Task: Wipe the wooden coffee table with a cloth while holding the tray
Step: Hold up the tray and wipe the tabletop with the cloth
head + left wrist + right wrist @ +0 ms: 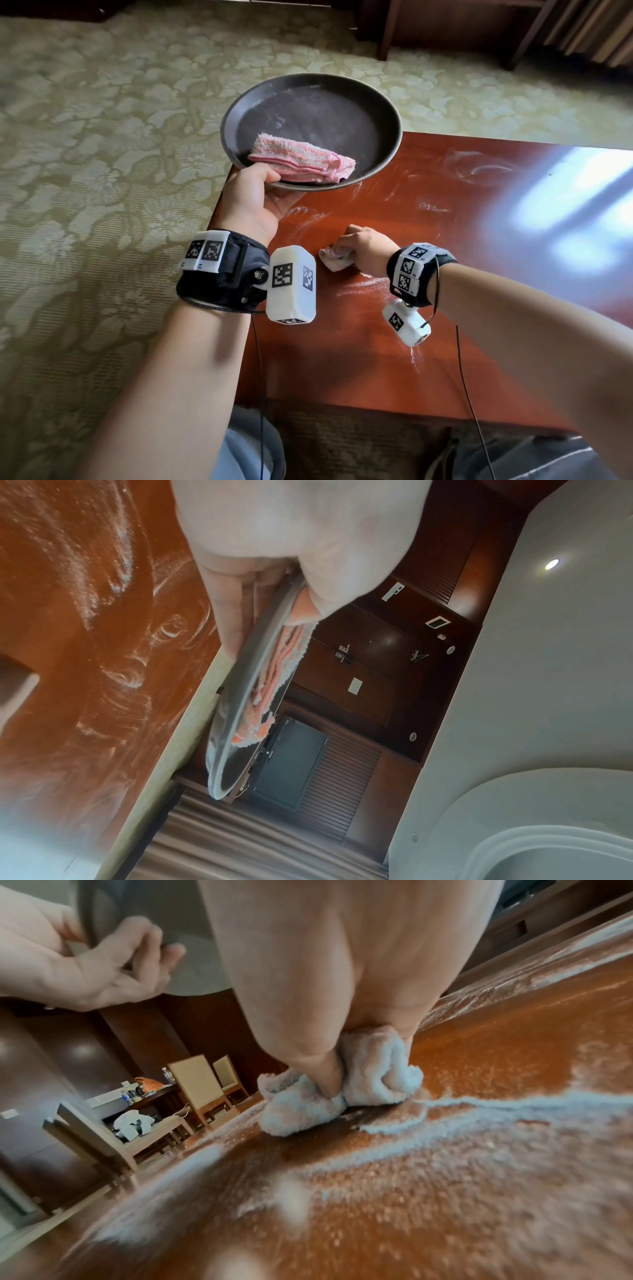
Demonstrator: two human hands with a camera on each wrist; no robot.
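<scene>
Two hands share the work at a glossy reddish wooden bench (428, 308), its top streaked with white powder (445, 1118). The left hand (255, 202) holds a dark round tray (383, 113) raised above the bench's far left corner, thumb hooked over the near rim and fingers (150, 953) curled against the underside, so the grip is clamped on the rim. A folded pink towel (301, 159) lies in the tray's near half, just beside the thumb; seen from the left wrist, the towel (274, 680) rests against the tray's inner face.

The right hand (363, 248) sits on the bench near its left edge, bunched around a pale, crumpled cloth (334, 257). From the right wrist, the fingers (329, 1077) are closed tight on the cloth (308, 1104), pressing it down on the wood where a ridge of powder meets it. Swirled smears (479, 168) mark the surface farther along, beside a bright window reflection.

A patterned cream carpet (102, 137) spreads to the left of the bench. Dark wooden furniture (445, 31) stands beyond. Chairs (205, 1085) and a cluttered side table show in the right wrist view.
</scene>
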